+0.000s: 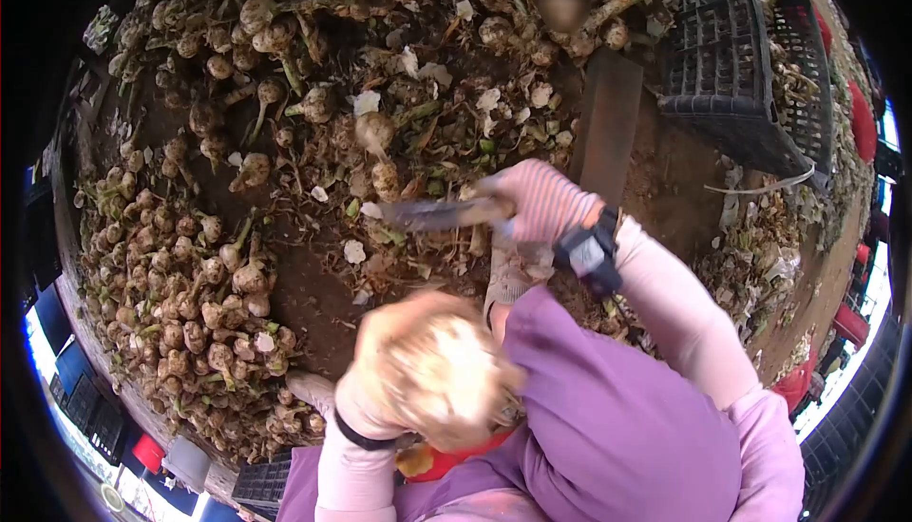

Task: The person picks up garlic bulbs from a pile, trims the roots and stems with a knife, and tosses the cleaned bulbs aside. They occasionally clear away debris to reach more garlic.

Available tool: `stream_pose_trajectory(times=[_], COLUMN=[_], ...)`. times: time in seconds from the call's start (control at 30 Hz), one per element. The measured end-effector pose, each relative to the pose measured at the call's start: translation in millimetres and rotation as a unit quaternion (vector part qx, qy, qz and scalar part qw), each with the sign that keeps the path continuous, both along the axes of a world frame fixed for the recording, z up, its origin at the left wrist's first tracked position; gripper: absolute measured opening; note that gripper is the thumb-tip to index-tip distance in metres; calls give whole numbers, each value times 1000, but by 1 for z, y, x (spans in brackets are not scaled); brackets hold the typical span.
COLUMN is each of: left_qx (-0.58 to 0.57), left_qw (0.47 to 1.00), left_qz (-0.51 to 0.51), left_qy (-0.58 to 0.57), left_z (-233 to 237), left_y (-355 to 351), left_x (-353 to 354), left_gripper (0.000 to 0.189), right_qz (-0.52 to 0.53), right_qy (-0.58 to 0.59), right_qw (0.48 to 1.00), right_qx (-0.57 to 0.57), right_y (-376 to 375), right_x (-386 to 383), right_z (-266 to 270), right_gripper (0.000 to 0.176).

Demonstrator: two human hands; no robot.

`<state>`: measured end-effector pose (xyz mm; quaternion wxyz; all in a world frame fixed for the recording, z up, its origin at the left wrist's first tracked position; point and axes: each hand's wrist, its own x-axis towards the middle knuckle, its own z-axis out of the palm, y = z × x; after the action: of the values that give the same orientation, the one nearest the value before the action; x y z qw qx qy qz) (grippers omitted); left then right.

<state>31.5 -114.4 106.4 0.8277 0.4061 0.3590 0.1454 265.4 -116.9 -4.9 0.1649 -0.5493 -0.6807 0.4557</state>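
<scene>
My left hand (380, 341) is low in the view, closed around a large pale bulb (446, 370) with shaggy roots; both are smeared by motion. In a striped glove, my right hand (541, 201) grips the wooden handle of a knife (442, 213). Its dark blade points left, above and apart from the held bulb. Just beyond the blade's tip, a loose bulb (374, 131) with its stem lies among scraps on the ground. The fingers of my left hand are partly hidden by blur.
A large heap of bulbs (180, 303) lies at the left, and stemmed bulbs (275, 33) spread across the far side. A black plastic crate (717, 56) stands at the upper right beside a wooden plank (608, 123). White scales and trimmings litter the ground. Red items (860, 123) show at the right edge.
</scene>
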Motion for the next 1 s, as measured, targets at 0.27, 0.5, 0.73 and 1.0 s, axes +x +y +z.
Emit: stream_pose_trajectory(times=[0.27, 0.5, 0.73, 1.0], left_qx=[41, -99, -197, -170], left_qw=[992, 943, 761, 728], left_qz=[110, 303, 491, 601], left_qy=[52, -93, -376, -285], left_z=[-3, -16, -37, -57], left_y=[15, 15, 19, 22], left_x=[-20, -14, 12, 1], left_gripper=[90, 66, 50, 23], right_qz=[-11, -63, -136, -20], right_qy=[69, 58, 185, 150], right_qw=[997, 995, 966, 977], right_qx=[-20, -55, -119, -149], right_y=[7, -2, -14, -12], right_x=[-1, -4, -13, -29], right_z=[55, 42, 38, 4], right_gripper=[25, 25, 20, 19])
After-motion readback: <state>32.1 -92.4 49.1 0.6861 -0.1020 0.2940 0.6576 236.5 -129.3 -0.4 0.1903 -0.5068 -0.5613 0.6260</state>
